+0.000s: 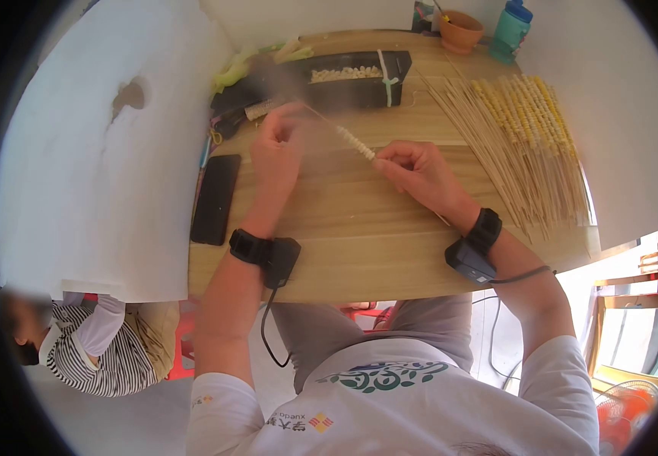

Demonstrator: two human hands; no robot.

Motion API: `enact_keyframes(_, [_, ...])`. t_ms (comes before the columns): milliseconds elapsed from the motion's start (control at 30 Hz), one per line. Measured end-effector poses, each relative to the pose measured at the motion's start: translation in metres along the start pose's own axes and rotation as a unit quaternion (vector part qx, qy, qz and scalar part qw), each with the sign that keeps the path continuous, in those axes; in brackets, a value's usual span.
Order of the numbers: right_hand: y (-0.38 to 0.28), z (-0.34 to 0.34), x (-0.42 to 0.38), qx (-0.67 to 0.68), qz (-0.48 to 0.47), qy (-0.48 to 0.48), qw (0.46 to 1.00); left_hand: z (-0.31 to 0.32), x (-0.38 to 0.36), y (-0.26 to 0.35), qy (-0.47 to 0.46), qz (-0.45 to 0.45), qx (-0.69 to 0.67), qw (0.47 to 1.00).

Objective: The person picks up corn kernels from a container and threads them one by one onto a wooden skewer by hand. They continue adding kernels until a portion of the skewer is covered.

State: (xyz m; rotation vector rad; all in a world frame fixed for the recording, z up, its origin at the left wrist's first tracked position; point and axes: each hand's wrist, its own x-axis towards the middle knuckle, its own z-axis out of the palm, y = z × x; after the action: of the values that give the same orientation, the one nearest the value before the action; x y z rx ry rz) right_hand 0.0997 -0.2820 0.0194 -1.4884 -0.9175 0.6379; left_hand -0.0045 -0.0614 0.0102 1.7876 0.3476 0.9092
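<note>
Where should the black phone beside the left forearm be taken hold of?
Probably across the black phone's two long edges near the middle, coming from above. It lies flat on the wooden table, long and narrow, its left edge at the table's edge, with free space on its right, near the left hand.

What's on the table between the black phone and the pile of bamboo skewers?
In the head view, both hands: the left hand and right hand hold one skewer between the phone and the skewer pile; bare wood otherwise.
</note>
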Motion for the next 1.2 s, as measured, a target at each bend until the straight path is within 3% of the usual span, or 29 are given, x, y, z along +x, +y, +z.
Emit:
enact_keyframes(133, [0.002,-0.003,0.001,-0.015,0.008,-0.009,1.0,-0.011,0.006,-0.001,-0.001,-0.051,0.031,0.998])
enact_keyframes(267, [0.004,-0.003,0.0,-0.008,0.004,-0.02,1.0,-0.014,0.007,-0.003,0.014,-0.034,0.061,0.997])
enact_keyframes(333, [0.004,-0.004,0.0,-0.01,-0.003,-0.017,1.0,-0.012,0.008,-0.006,0.04,0.015,0.082,0.996])
enact_keyframes(667, [0.007,-0.005,0.002,-0.022,-0.011,-0.025,0.999,-0.018,0.014,-0.039,0.015,0.019,0.061,0.998])
enact_keyframes(1033, [0.005,-0.007,0.003,-0.052,-0.014,-0.027,0.998,-0.034,0.025,-0.019,-0.007,-0.15,-0.038,0.988])
enact_keyframes(1200, [0.005,-0.008,0.002,-0.05,-0.015,-0.026,0.998,-0.039,0.067,-0.012,-0.042,-0.075,0.028,0.996])
